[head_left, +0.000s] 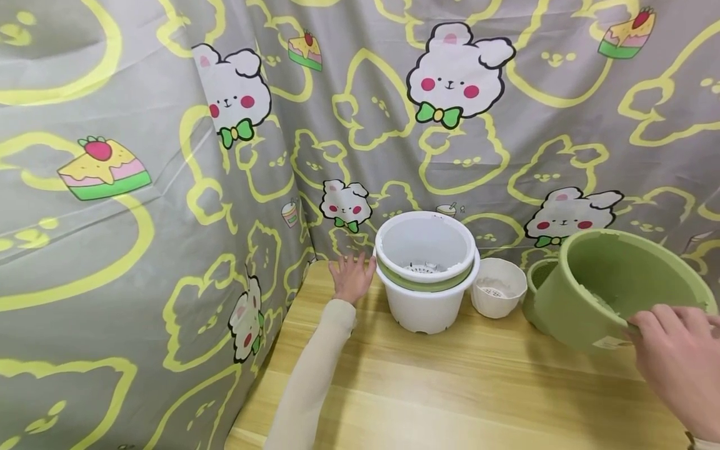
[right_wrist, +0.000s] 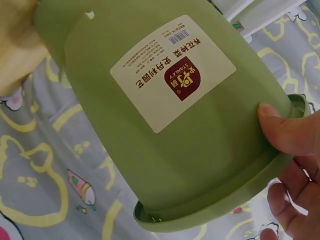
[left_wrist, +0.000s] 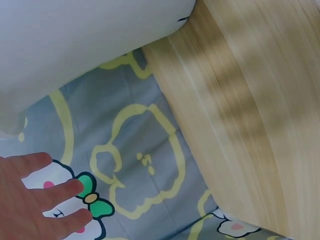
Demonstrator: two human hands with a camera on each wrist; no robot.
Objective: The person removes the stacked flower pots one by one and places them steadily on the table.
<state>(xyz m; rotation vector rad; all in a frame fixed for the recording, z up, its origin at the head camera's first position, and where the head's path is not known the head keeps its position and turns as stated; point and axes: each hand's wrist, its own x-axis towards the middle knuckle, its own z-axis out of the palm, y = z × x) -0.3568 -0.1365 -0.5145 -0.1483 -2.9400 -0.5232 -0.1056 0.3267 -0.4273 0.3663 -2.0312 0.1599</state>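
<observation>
My right hand (head_left: 677,356) grips the rim of a large green flowerpot (head_left: 568,312), which is tilted with its mouth up and to the right. In the right wrist view the thumb (right_wrist: 280,127) lies on the outer wall of this pot, just below its rim. My left hand (head_left: 353,276) is spread with straight fingers beside the left side of a stack of pots. That stack has a white pot (head_left: 422,306) outside, a green rim (head_left: 430,284) between, and a white pot inside. Whether the left fingertips touch it I cannot tell.
A small white pot (head_left: 497,294) with a perforated bottom stands right of the stack. Behind the large green pot a smaller green pot (head_left: 537,275) is partly hidden. A patterned grey curtain (head_left: 360,125) borders the wooden table (head_left: 427,387) at the back and left.
</observation>
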